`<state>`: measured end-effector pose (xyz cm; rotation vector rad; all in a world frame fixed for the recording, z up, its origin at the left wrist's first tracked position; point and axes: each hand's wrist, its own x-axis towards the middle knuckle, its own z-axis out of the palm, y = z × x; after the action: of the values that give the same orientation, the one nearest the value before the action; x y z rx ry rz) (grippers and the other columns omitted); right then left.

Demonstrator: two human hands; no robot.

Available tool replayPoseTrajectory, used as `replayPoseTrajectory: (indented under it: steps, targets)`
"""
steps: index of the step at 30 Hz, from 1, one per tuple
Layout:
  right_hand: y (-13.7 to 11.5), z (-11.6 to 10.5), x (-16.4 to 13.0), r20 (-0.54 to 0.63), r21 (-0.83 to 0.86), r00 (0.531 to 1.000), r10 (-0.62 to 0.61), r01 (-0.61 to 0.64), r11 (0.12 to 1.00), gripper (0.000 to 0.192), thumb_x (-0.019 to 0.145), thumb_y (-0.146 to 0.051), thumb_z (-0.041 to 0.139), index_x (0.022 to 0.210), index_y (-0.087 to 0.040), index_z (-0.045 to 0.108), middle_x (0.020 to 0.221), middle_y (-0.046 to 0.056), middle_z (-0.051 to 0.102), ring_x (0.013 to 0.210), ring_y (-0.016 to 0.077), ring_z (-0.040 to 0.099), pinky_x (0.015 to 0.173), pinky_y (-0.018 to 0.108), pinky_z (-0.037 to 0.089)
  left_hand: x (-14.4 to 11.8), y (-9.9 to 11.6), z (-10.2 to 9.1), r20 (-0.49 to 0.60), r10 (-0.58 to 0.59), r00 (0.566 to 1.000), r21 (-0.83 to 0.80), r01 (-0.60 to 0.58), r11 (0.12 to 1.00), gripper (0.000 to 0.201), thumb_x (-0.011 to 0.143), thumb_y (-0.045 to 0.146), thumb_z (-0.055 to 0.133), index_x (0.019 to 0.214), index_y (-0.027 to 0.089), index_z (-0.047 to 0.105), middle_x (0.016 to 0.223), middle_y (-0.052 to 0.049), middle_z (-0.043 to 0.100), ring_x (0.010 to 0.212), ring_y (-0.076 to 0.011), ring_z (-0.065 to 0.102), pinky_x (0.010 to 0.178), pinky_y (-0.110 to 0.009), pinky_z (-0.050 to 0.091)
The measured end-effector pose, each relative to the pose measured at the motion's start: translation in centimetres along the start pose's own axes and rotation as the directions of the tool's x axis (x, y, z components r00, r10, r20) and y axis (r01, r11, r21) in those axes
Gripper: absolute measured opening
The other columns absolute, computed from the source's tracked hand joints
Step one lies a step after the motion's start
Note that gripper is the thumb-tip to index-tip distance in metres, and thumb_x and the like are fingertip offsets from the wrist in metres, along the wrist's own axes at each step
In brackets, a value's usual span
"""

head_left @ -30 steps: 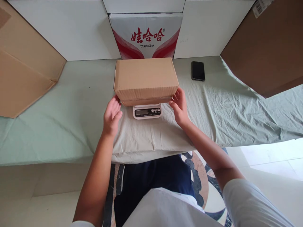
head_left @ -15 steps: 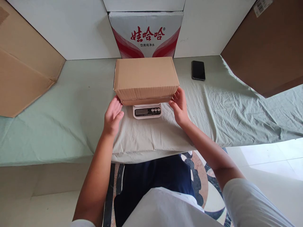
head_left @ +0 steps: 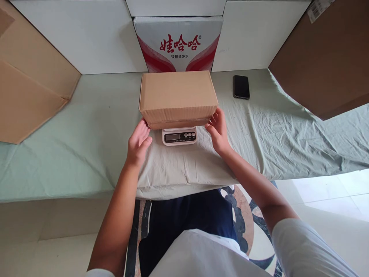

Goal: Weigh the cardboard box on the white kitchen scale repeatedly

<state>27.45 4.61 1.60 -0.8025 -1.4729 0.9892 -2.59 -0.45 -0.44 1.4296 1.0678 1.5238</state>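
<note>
Flanking corrugated cardboard box (head_left: 178,96), open hands

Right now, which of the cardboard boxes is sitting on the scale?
The small closed brown box in the middle, between both hands, rests on the white scale. The printed red-and-white box stands behind it on the cloth.

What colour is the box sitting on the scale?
Plain brown cardboard box, seen clearly in the head view.

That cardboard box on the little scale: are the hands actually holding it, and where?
The cardboard box rests on the scale. Both hands are open at its lower near corners: the right hand touches there; whether the left hand touches cannot be told. Neither grips it.
</note>
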Motion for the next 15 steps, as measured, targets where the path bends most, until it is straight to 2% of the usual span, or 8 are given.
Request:
replayPoseTrajectory:
  steps: [7,15]
  targets:
    - [-0.64,0.15,0.00,-0.006,-0.008,0.999,0.039,-0.039,0.999,0.066,0.085,-0.070,0.064,0.138,-0.038,0.042,0.153,0.006,0.052,0.139,0.0310,0.054,0.115,0.059,0.052,0.00,-0.13,0.00,-0.016,-0.022,1.000,-0.031,0.022,0.999,0.078,0.081,0.053,0.081,0.152,0.029,0.057,0.167,-0.014,0.048,0.158,-0.0403,0.036,0.132,-0.062,0.026]
    - [-0.71,0.13,0.01,0.004,-0.017,1.000,0.031,-0.031,0.999,0.064,0.086,-0.069,0.063,0.137,-0.037,0.042,0.151,0.007,0.053,0.138,0.0303,0.054,0.114,0.058,0.052,0.01,-0.25,-0.08,-0.039,-0.034,0.999,-0.024,0.033,0.999,0.080,0.079,0.055,0.082,0.151,0.029,0.058,0.165,-0.013,0.051,0.158,-0.0392,0.038,0.132,-0.060,0.028]
